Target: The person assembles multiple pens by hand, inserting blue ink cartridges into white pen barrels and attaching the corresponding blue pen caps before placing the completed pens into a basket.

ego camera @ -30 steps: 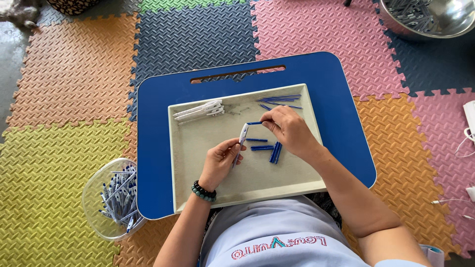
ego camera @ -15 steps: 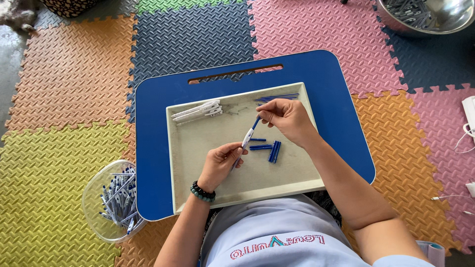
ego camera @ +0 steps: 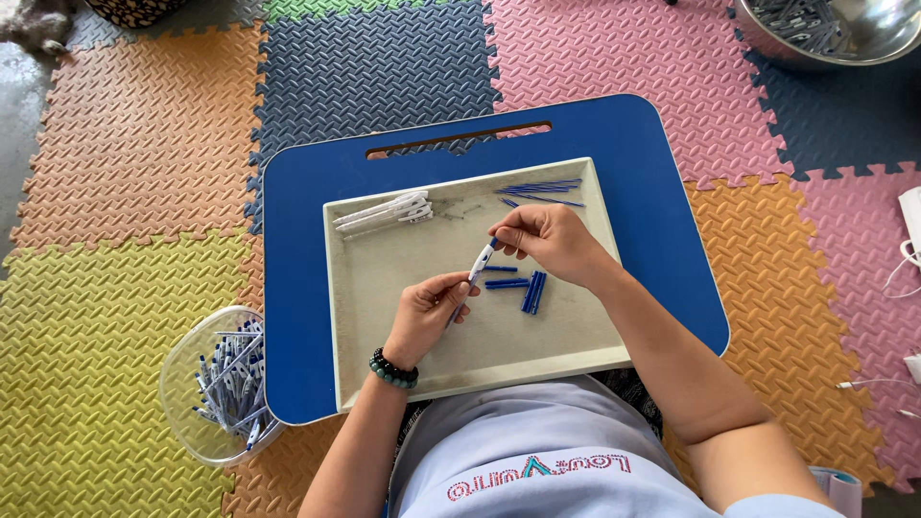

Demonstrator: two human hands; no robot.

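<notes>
Over a beige tray (ego camera: 576,341) on a blue lap board (ego camera: 652,173), my left hand (ego camera: 427,312) grips the lower end of a white pen barrel (ego camera: 477,271). My right hand (ego camera: 547,240) pinches the barrel's upper blue tip. Just below my right hand lie a few blue caps (ego camera: 532,291) on the tray. White pen barrels (ego camera: 384,211) are piled at the tray's upper left, and thin blue refills (ego camera: 542,189) lie at its upper right.
A clear plastic tub (ego camera: 182,384) of finished blue-and-white pens sits on the foam mat at the left of the board. A metal bowl (ego camera: 863,43) with more pens stands at the far upper right. White cables (ego camera: 902,269) lie at the right edge.
My right hand has brought a blue piece onto the top of the white barrel held in my left hand. Both hands have drawn closer together over the tray's middle.
</notes>
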